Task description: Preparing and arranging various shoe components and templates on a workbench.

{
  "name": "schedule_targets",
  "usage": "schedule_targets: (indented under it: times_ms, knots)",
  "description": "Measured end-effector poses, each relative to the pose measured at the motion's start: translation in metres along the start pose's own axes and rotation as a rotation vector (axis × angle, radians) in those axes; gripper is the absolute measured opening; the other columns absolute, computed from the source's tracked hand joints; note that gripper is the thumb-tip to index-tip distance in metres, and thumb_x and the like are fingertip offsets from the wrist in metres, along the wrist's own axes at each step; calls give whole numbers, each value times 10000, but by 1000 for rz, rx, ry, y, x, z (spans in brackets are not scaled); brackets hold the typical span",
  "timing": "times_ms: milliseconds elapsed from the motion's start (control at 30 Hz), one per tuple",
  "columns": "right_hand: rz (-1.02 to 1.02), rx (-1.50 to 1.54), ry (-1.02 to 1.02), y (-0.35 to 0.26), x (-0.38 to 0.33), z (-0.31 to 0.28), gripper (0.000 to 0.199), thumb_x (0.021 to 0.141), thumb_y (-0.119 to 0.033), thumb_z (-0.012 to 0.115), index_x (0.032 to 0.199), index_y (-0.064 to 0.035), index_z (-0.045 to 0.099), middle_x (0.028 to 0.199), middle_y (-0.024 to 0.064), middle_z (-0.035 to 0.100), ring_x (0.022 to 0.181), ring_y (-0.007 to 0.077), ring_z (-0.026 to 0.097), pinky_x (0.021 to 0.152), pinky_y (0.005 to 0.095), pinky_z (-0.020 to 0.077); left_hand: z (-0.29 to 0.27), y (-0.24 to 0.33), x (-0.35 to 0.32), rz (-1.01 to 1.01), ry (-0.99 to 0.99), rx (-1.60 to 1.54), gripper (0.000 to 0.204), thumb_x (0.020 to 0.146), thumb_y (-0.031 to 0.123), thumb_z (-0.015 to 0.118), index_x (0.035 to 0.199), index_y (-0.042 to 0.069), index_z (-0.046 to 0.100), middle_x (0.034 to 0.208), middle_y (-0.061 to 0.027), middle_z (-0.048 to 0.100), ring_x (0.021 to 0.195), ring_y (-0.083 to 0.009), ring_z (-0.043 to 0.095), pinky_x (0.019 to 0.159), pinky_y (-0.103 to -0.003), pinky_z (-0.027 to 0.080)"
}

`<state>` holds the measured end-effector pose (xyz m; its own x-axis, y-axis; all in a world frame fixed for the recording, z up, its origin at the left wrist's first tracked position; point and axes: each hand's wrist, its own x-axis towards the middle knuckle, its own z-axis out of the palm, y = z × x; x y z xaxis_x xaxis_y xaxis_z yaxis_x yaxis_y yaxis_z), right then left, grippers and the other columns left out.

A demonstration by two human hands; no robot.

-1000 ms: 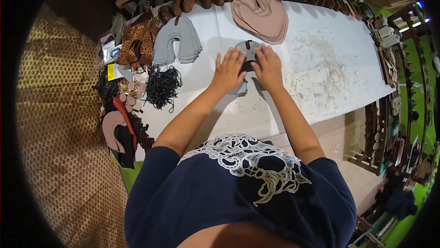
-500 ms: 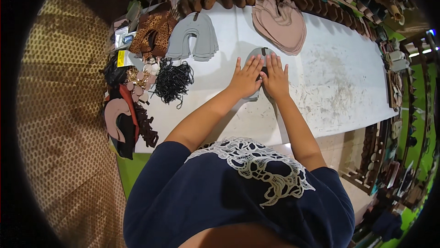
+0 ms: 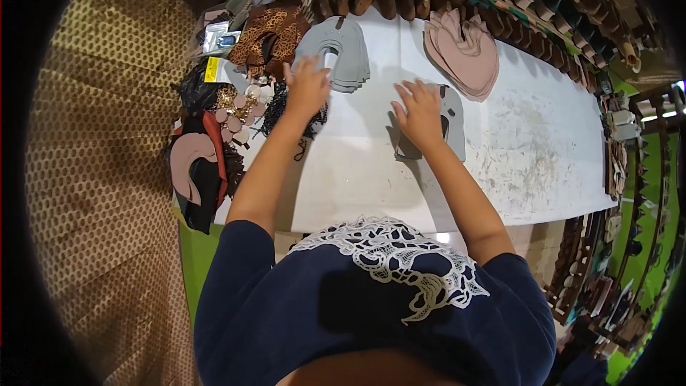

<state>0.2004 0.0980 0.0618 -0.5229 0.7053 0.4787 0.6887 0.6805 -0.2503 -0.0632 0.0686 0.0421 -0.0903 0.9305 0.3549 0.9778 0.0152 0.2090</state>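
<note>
My left hand [image 3: 307, 92] is open, fingers spread, at the left edge of a stack of grey U-shaped shoe upper pieces [image 3: 351, 54] with a dark tab at its top. Partly under that hand and wrist lies a heap of black beaded strands [image 3: 275, 109]. Whether the fingertips touch the stack I cannot tell. Over the left side of another grey U-shaped piece [image 3: 454, 125] is my right hand [image 3: 420, 113], open too, its fingers apart. That piece lies flat with dark patches near its top, and the hand hides part of it.
Pink curved pieces [image 3: 468, 64] lie stacked at the back of the white table [image 3: 529, 136]. Brown shoe lasts [image 3: 386, 2] line the far edge. At the left are leopard-print material [image 3: 268, 39], small round pink pieces [image 3: 232, 123] and a pink curved piece [image 3: 189, 157] on dark material.
My hands were together, flat on the single grey piece. The left has moved away leftward to the grey stack; the right has lifted its fingers and stays by the piece. The view has shifted slightly.
</note>
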Motion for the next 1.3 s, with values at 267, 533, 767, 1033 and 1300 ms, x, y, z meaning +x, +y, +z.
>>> schedule_targets:
  times_ms: [267, 533, 767, 1033, 1300]
  knots:
    - [-120, -4, -142, -17, 57, 75, 249, 790, -206, 610, 1032, -162, 647, 1093, 36, 591, 1130, 249, 487, 1010, 525, 304, -21, -65, 18, 129, -3, 287, 256, 684, 145, 691, 933, 209, 689, 1316, -46, 458, 1304, -263, 307, 1037, -627, 134]
    - [-245, -239, -333, -16, 80, 91, 220, 774, -166, 579, 986, -172, 638, 1043, 9, 589, 1076, 190, 513, 1025, 518, 295, -19, -85, 28, 309, -4, 231, 56, 696, 181, 622, 686, 148, 666, 1265, -34, 513, 1266, -258, 365, 1057, -598, 118]
    - [-207, -160, -142, -11, 80, 88, 185, 759, -196, 584, 909, -89, 600, 973, 35, 586, 1026, 204, 531, 1020, 507, 302, -21, -76, 29, 312, 71, 166, 114, 735, 157, 651, 848, 138, 656, 1265, -13, 501, 1243, -226, 389, 1037, -599, 139]
    - [-174, -59, -167, -18, 53, 45, 196, 753, -168, 604, 929, -91, 562, 1015, 46, 559, 1019, 231, 525, 991, 487, 338, -49, -41, -13, 298, 150, 3, 86, 719, 151, 668, 792, 142, 625, 1260, -6, 503, 1247, -251, 378, 1028, -592, 132]
    - [-229, 82, -221, -34, -24, 2, 236, 722, -117, 614, 951, -80, 574, 1016, 62, 566, 1016, 248, 532, 979, 486, 358, -57, -13, -94, 347, 89, -100, 107, 709, 159, 680, 800, 162, 625, 1248, -14, 512, 1226, -264, 398, 1021, -590, 131]
